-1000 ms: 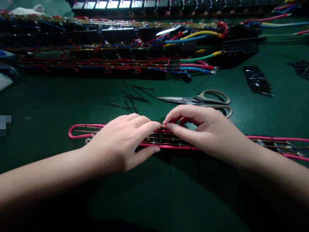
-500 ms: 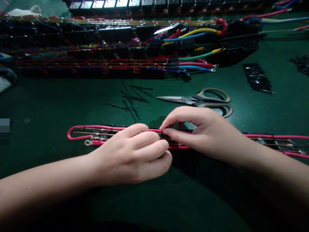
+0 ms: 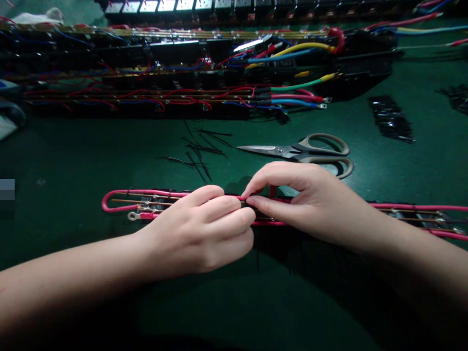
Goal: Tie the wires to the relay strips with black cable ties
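Observation:
A long dark assembly with thin brass-coloured rails lies across the green table. Along it runs a looped red cable, bound at places with black ties and ending in a ring terminal. My left hand rests curled over the middle of the assembly, fingers bent under; whatever its fingertips grip is hidden. Just right of it, my right hand pinches thumb and forefinger together at the upper run of cable, where a small dark cable tie partly shows.
Several loose black cable ties are scattered beyond my hands. Scissors lie close behind my right hand, points leftward. A bundle of black ties sits at the right. Wired assemblies with coloured leads span the back.
My left hand has shifted slightly left, its lower fingers drawing in a little. The right hand keeps its pinch in nearly the same place.

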The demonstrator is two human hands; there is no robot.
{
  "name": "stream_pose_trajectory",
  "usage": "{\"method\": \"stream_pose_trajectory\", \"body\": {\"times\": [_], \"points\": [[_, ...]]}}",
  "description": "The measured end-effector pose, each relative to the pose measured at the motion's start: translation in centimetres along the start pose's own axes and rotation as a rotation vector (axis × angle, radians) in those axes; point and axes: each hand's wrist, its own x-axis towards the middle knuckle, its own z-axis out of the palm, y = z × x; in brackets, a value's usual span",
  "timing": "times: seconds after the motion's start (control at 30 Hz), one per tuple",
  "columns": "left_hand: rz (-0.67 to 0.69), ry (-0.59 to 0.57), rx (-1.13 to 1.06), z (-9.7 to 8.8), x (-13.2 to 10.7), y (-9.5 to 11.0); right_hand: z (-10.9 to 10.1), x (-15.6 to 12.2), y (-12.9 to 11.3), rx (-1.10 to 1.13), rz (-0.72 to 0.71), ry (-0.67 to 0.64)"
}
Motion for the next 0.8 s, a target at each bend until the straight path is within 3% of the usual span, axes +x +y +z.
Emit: {"method": "stream_pose_trajectory", "body": {"times": [0.5, 0.8], "points": [[-0.075, 0.078, -0.045, -0.34, 0.02, 0.11, -0.03, 0.09, -0.22, -0.027, 0.039, 0.001], [-0.166, 0.031, -0.185, -0.55, 0.03, 0.10, 0.03, 0.15, -0.37, -0.050, 0.078, 0.010]]}}
